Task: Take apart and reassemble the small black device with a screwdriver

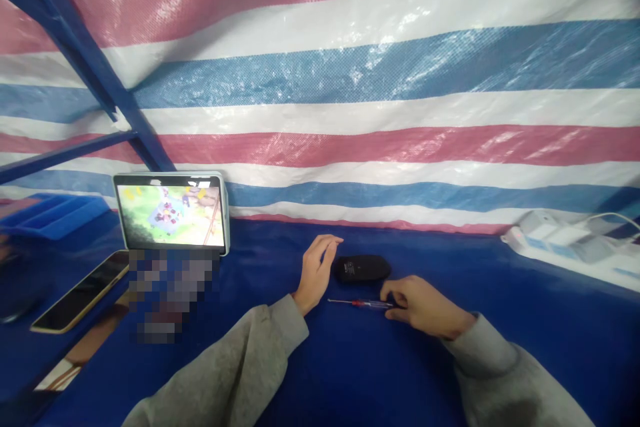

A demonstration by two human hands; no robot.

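A black computer mouse (362, 268), its printed underside facing up, lies on the blue table. My left hand (317, 268) is open at its left end, fingers stretched out together and the thumb close to the mouse's edge. In front of the mouse is a small screwdriver (361, 303) with a thin metal shaft, a red collar and a clear handle. Its tip points left, toward my left wrist. My right hand (420, 305) has thumb and forefinger closed around the handle's right end, the other fingers curled.
A tablet (170, 213) playing a video stands at the back left. Left of it are a blue compartment tray (57, 215) and a phone (83, 291). A white power strip (575, 247) with plugged-in chargers sits at the right. A striped tarp (370, 73) hangs behind the table.
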